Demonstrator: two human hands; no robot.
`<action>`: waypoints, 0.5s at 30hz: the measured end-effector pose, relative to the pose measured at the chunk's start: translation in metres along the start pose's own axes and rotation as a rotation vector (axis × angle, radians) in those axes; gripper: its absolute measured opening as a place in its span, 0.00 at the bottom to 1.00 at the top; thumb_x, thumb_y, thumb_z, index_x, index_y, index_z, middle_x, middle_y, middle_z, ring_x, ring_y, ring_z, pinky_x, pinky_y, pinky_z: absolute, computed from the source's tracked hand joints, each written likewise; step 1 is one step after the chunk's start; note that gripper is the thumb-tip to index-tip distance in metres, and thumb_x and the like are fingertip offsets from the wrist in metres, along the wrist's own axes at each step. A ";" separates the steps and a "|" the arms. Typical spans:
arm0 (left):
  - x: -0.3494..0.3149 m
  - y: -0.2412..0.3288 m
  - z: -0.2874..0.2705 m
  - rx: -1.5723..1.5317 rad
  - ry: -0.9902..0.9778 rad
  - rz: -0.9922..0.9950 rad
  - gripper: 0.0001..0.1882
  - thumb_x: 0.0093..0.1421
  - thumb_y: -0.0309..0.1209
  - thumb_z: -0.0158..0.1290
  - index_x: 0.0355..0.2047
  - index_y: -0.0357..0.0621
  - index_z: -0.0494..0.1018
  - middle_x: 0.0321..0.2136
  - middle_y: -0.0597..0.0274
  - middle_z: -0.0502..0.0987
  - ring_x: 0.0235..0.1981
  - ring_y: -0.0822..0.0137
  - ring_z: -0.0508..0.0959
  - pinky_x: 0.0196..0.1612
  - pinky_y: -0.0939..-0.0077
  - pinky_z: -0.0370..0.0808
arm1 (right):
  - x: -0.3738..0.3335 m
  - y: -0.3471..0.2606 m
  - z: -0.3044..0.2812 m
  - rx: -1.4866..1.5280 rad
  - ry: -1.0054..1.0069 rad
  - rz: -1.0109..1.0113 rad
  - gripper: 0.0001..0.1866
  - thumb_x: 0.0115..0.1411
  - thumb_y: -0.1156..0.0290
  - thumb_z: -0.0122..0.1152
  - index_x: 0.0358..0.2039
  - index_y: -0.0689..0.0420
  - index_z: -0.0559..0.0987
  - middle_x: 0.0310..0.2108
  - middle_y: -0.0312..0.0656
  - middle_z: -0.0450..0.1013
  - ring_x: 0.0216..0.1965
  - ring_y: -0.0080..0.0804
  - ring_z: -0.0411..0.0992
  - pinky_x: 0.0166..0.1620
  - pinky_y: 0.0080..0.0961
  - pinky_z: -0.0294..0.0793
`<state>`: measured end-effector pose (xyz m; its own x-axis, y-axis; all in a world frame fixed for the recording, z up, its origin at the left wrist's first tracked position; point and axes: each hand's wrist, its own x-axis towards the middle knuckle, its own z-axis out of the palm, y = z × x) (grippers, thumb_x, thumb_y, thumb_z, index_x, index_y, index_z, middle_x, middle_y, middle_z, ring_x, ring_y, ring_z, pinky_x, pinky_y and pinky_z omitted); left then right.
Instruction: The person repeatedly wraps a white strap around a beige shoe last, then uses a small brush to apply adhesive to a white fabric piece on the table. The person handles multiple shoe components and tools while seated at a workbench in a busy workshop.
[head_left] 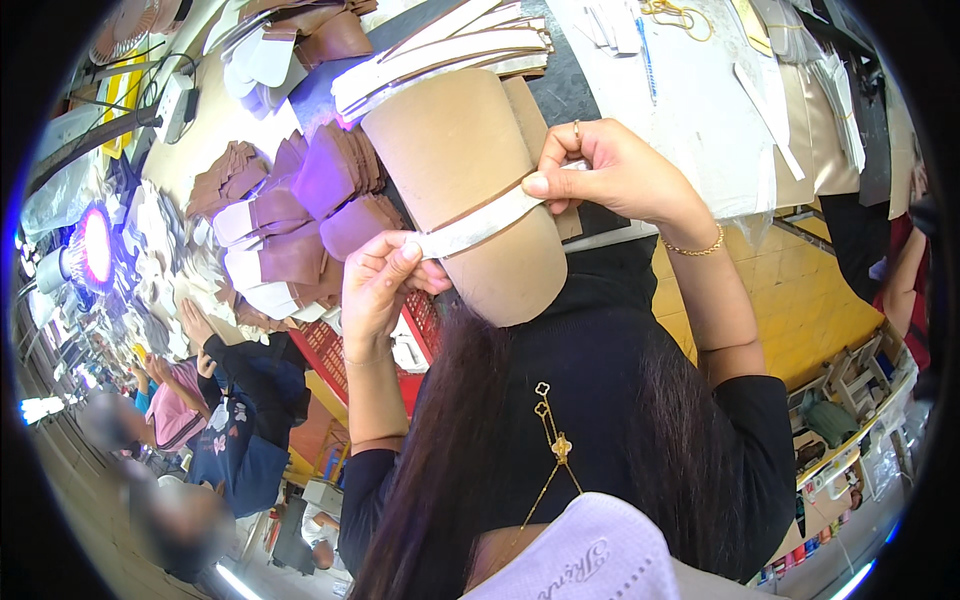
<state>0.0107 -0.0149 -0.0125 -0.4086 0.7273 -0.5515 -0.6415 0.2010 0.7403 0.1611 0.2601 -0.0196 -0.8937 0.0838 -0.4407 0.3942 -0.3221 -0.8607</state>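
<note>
A narrow white strip [482,224] with a brown edge is stretched slantwise across a large tan panel [450,140] with a rounded near end. At the strip's left end, my left hand [375,285] is closed, pinching it between thumb and fingers beside the panel's edge. My right hand [610,172] pinches the other end, its thumb lying on the strip at the panel's right edge. The panel's near end is over my lap and its far end lies on the table. Whether the strip is stuck to the panel I cannot tell.
Beyond the panel lies a bundle of white and brown strips [460,55]. Stacks of brown cut pieces [340,170] stand on the left, near a lit lamp [95,245]. A blue pen [648,65] lies on white sheeting at the far right. Other people [235,430] work at left.
</note>
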 end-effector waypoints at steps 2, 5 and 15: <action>0.001 -0.001 0.000 0.022 0.013 -0.009 0.10 0.68 0.28 0.51 0.40 0.30 0.74 0.27 0.51 0.81 0.26 0.63 0.84 0.30 0.74 0.83 | 0.001 0.008 0.001 0.013 0.030 0.061 0.17 0.59 0.58 0.70 0.28 0.60 0.78 0.22 0.34 0.76 0.24 0.16 0.73 0.28 0.14 0.73; 0.002 -0.001 0.000 0.028 0.007 -0.001 0.10 0.68 0.28 0.51 0.41 0.30 0.74 0.27 0.51 0.81 0.25 0.62 0.84 0.30 0.74 0.83 | 0.000 0.023 0.004 0.103 0.088 0.131 0.18 0.59 0.57 0.70 0.30 0.60 0.78 0.24 0.35 0.76 0.24 0.17 0.74 0.27 0.13 0.75; 0.000 -0.001 -0.003 0.006 0.004 0.000 0.10 0.68 0.27 0.52 0.42 0.30 0.73 0.27 0.51 0.81 0.25 0.63 0.83 0.31 0.72 0.83 | -0.004 0.049 0.019 0.439 0.160 0.081 0.12 0.64 0.62 0.65 0.34 0.58 0.77 0.23 0.31 0.74 0.22 0.15 0.71 0.29 0.14 0.74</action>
<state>0.0093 -0.0169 -0.0149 -0.4113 0.7246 -0.5530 -0.6378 0.2047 0.7425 0.1801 0.2265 -0.0553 -0.8062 0.1751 -0.5651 0.3027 -0.6987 -0.6482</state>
